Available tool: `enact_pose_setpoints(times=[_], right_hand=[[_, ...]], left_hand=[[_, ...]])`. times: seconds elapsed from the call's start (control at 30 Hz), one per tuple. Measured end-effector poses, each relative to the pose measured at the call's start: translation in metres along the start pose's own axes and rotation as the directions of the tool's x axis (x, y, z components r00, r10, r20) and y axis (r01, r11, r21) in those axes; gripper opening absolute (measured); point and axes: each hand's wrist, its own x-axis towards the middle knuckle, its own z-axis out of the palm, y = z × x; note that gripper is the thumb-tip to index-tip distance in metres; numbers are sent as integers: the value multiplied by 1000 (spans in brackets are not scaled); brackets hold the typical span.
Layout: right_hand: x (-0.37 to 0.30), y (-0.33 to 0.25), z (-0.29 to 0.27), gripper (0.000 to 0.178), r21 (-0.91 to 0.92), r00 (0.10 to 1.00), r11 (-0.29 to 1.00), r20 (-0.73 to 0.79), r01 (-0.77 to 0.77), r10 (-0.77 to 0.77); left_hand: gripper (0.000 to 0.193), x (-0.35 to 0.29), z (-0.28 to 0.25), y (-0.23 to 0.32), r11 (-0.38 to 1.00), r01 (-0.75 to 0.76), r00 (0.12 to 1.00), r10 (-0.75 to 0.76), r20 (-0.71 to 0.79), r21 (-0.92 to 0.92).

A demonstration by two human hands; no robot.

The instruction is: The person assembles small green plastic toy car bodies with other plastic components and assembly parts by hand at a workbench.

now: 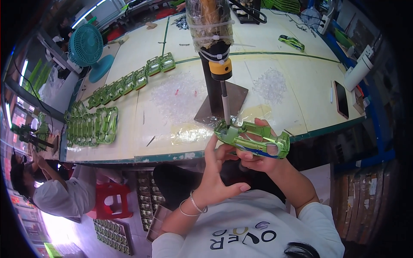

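A shiny green toy car body shell is tilted in front of me, its hollow inside turned up. My right hand grips its right part, with fingers on the far side and the thumb on the near side. My left hand supports the left end with its fingers, some hidden under the shell, while the thumb sticks out apart. Above, a post-mounted driver with a yellow collar points down. Its thin grey rod reaches the shell's left end; exact contact is hard to tell.
Rows of green shells fill the table's left. Piles of clear small parts flank the driver's metal base. A phone lies right, a teal fan stands left. Another person sits at left.
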Motion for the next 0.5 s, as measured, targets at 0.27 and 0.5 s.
enact_pose_setpoints(times=[0.27,0.5], right_hand=[[-13,5,-9,50,-39,998,999,-60,-13,10],[-74,-45,11,49,-252,925,946,-268,204,-270]], left_hand=[[103,-10,-2,-18,996,90,995,-91,-37,-29],[54,-33,-61,-10,943,146,945,-42,-326,300]])
